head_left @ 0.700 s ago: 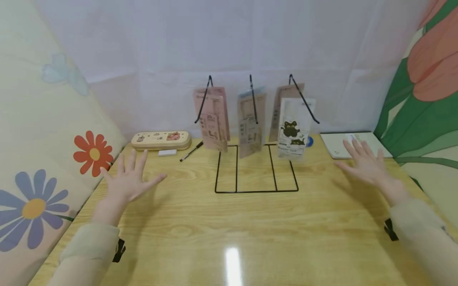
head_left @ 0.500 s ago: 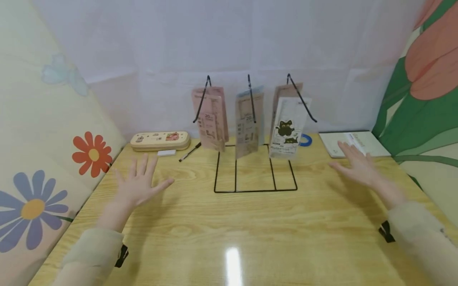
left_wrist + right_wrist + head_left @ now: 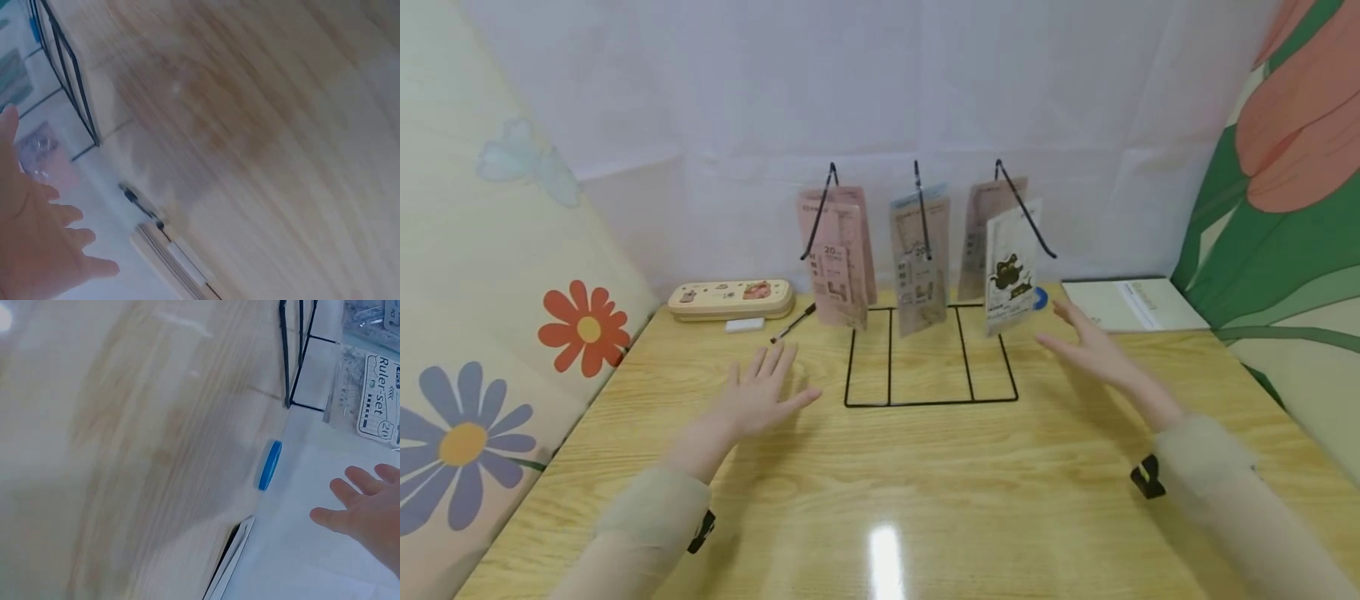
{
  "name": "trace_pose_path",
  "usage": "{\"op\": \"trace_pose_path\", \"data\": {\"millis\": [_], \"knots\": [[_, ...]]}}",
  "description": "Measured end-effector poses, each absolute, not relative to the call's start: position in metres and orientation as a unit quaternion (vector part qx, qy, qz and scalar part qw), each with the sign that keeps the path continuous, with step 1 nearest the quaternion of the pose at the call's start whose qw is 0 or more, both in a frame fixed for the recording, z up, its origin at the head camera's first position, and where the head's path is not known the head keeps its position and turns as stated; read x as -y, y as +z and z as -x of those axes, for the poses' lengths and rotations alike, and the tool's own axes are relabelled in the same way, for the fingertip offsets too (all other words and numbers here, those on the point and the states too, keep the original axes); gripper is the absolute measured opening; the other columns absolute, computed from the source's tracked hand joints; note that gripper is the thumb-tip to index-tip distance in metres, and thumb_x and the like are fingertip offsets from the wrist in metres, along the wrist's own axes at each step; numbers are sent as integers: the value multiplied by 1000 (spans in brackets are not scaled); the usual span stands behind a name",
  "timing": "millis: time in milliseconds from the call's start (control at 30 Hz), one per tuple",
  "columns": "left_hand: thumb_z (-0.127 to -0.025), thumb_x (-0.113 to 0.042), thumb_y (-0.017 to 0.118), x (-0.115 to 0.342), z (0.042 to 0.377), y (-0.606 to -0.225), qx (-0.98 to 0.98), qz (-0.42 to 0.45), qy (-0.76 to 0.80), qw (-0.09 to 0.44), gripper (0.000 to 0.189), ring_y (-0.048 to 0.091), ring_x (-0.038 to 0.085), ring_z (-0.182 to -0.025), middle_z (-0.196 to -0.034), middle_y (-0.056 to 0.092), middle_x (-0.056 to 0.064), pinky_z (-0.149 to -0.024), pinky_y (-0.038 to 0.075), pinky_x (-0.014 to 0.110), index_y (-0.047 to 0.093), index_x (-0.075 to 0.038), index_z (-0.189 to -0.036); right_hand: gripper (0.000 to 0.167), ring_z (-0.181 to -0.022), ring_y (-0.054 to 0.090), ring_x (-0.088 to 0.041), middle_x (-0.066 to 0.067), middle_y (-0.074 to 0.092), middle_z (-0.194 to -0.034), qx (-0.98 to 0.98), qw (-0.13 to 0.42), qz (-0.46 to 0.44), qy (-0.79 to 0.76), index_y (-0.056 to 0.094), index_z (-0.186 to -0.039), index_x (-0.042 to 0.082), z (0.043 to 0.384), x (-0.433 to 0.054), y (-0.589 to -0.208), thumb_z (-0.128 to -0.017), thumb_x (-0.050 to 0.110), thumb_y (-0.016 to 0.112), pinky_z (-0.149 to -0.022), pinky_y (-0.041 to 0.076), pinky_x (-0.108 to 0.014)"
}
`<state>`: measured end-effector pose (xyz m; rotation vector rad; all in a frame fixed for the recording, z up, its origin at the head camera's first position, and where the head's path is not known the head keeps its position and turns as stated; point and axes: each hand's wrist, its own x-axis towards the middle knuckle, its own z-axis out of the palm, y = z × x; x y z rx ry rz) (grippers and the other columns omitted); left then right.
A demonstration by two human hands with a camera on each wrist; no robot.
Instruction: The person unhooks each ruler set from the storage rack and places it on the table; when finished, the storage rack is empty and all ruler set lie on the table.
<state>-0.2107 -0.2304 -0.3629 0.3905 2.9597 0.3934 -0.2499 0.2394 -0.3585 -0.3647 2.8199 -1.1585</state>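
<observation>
A black wire display rack (image 3: pixel 931 403) stands toward the back of the table, with three hooks bearing flat clear packets. Pink packets (image 3: pixel 835 267) hang on the left hook, and a pinkish and a blue packet (image 3: pixel 920 267) on the middle one. On the right hook, a white ruler set (image 3: pixel 1011 275) with black cats hangs in front of a brownish packet (image 3: pixel 981 233). My left hand (image 3: pixel 760 400) is over the table left of the rack, fingers spread, holding nothing. My right hand (image 3: pixel 1093 350), fingers extended and holding nothing, is near the ruler set, right of the rack.
At the back left lie a cream pencil case (image 3: pixel 732 300), a white eraser (image 3: pixel 745 325) and a black pen (image 3: pixel 792 323). A blue ring (image 3: pixel 270 465) lies behind the rack's right side. Notebooks (image 3: pixel 1138 304) lie at the back right.
Both hands have moved inward toward the rack, the left going right and slightly down in view, the right going left. The white ruler set has swung and turned on its hook.
</observation>
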Motion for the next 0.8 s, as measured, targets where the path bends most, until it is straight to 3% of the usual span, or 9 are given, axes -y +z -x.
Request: {"op": "trace_pose_path", "data": {"millis": [300,500,633,700,800], "knots": [[-96,-56,39,197,225,-368,-967,-178,144,113,86,1,44,-144,-158,0,21,-112,0,67,0,-3,-151,78,-140,22,-44,-27,23,-152,-884,13,137,-447,12,-149,-2,273,-208,-362,-94,30,57,-113,22,-59],[-98,-48,40,186,234,-373,-963,-192,125,141,80,2,43,-144,-157,2,22,-114,2,64,5,1,-150,80,-140,24,-42,-27,24,-152,-877,15,121,-465,9,-150,1,278,-194,-359,-93,29,59,-114,24,-56],[-98,-50,39,179,237,-377,-960,-195,113,168,82,1,40,-145,-157,1,22,-116,3,60,4,3,-150,79,-138,29,-41,-28,30,-148,-862,23,100,-496,11,-150,2,281,-191,-360,-94,29,59,-110,32,-55],[-97,-51,39,177,238,-379,-959,-195,108,178,83,1,39,-145,-157,0,22,-117,3,58,4,4,-149,64,-132,37,-40,-28,40,-138,-858,22,94,-505,28,-142,0,282,-189,-360,-94,30,58,-104,39,-53],[-98,-50,37,175,239,-382,-958,-198,97,183,82,3,39,-145,-157,1,23,-118,6,55,5,6,-149,39,-120,46,-37,-22,50,-114,-865,22,87,-494,43,-110,-1,282,-188,-360,-94,33,57,-90,44,-45]]}}
